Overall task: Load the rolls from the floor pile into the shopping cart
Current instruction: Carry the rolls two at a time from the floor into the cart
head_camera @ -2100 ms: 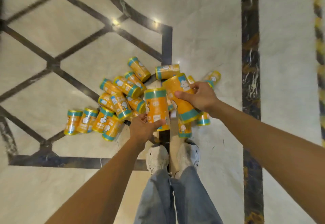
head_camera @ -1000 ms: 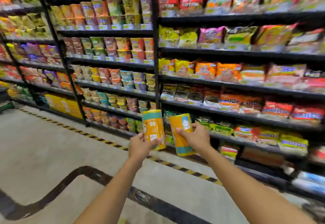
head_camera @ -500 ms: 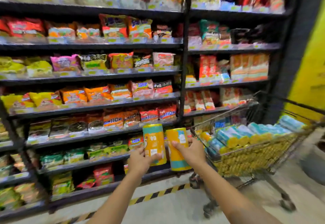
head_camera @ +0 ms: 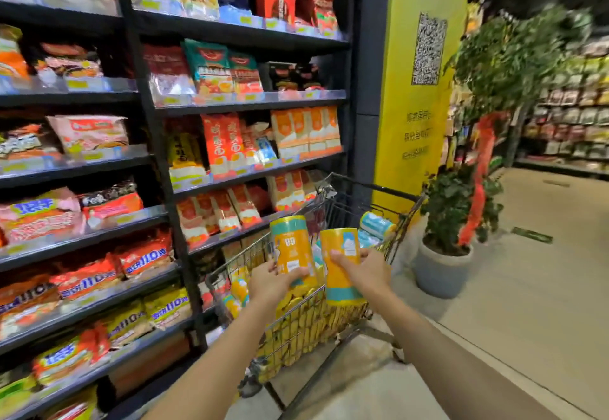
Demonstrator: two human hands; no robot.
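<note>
Supermarket aisle: a shopper stands at a wire cart (head_camera: pixel 296 337), an orange-and-teal roll in each bare hand. The left hand (head_camera: pixel 268 283) grasps the first roll (head_camera: pixel 290 245) by its lower half, upright above the cart's near rim. The right hand (head_camera: pixel 364 273) wraps round the second roll (head_camera: pixel 339 255), slightly tilted, just beside the first. Whether the two touch cannot be told. The basket is heaped with loaded rolls (head_camera: pixel 375 224), yellow ones packed against the mesh and teal ends showing at the far end. Shelves (head_camera: pixel 250 105) of packaged noodles line the left, and beyond the cart stand a yellow pillar (head_camera: pixel 418 90) and a potted plant (head_camera: pixel 451 209).
</note>
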